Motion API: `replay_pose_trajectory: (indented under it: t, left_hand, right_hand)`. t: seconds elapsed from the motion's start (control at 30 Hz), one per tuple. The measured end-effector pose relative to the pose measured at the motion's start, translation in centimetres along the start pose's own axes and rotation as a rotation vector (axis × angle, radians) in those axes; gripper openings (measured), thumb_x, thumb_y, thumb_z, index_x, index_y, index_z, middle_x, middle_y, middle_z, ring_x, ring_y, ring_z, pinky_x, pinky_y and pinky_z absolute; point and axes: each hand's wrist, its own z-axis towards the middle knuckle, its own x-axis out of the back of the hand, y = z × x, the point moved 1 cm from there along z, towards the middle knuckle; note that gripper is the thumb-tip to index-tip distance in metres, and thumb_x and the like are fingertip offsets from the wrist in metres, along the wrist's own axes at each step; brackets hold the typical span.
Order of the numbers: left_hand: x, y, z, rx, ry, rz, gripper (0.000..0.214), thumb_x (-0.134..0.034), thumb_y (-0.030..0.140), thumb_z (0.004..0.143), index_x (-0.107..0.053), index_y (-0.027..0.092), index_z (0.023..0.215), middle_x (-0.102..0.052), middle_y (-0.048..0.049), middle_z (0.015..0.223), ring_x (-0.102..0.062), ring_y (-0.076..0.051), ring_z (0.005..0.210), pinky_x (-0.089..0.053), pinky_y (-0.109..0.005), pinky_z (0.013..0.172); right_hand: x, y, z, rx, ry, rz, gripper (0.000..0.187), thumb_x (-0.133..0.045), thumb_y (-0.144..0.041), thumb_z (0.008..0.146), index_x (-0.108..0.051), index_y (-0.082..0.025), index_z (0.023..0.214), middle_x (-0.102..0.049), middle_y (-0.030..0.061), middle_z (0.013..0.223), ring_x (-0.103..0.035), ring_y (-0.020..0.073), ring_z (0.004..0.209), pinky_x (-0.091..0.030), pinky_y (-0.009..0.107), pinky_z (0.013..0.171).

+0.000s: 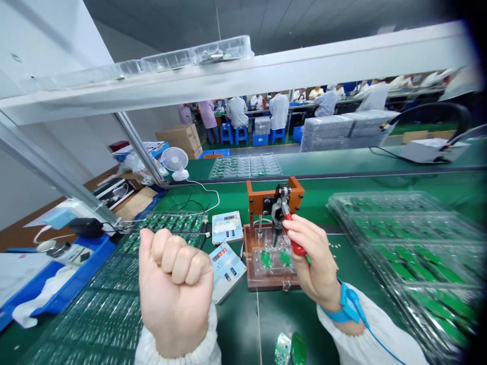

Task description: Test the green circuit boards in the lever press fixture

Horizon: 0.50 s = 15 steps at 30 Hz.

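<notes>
Two bare hands at one green bench [243,317] bearing a single hand press [274,235]. The right hand [314,253], with one blue wrist strap [342,306], is closed around the press's one red handle [298,249]. The left hand [177,279] is curled into a fist, apart from the press; whether it encloses anything cannot be told. Two green boards [285,257] sit side by side in the press, below its plunger. Two loose boards [299,348] lie nearer the viewer. Two meters [228,274] with red digits stand left of the press; beyond them, one white fan [175,159]. Right: one stack of clear trays [370,264].
</notes>
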Motion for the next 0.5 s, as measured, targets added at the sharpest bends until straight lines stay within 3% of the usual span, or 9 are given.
replay_pose_trajectory:
  t: [0.27, 0.37, 0.5]
  left_hand:
    - [-0.2, 1.1, 0.0, -0.040, 0.086, -0.133, 0.060, -0.033, 0.045, 0.112, -0.020, 0.021, 0.060, -0.009, 0.0088, 0.049, -0.006, -0.006, 0.038, -0.003, -0.025, 0.034]
    - [-0.3, 1.5, 0.0, -0.050, 0.101, -0.141, 0.060, -0.035, 0.045, 0.112, -0.020, 0.021, 0.059, -0.009, 0.0090, 0.048, -0.005, -0.006, 0.037, -0.003, -0.025, 0.033]
    - [-0.5, 1.7, -0.1, -0.055, 0.119, -0.137, 0.059, -0.034, 0.043, 0.112, -0.021, 0.020, 0.059, -0.009, 0.0090, 0.048, -0.005, -0.006, 0.037, -0.003, -0.025, 0.033]
  right_hand:
    - [-0.4, 0.1, 0.1, 0.004, 0.115, -0.057, 0.036, -0.046, -0.022, 0.106, -0.056, -0.025, 0.141, -0.072, 0.0095, 0.124, -0.064, 0.0267, 0.123, -0.058, 0.051, 0.098]
    - [0.4, -0.8, 2.6, -0.060, 0.165, -0.108, 0.034, -0.041, -0.034, 0.109, -0.060, -0.026, 0.136, -0.073, 0.0088, 0.111, -0.066, 0.0273, 0.110, -0.057, 0.050, 0.095]
    - [1.1, -0.8, 8.8, -0.223, 0.166, -0.028, 0.034, -0.038, -0.039, 0.110, -0.060, -0.027, 0.133, -0.067, 0.0041, 0.089, -0.065, 0.0206, 0.080, -0.055, 0.041, 0.079]
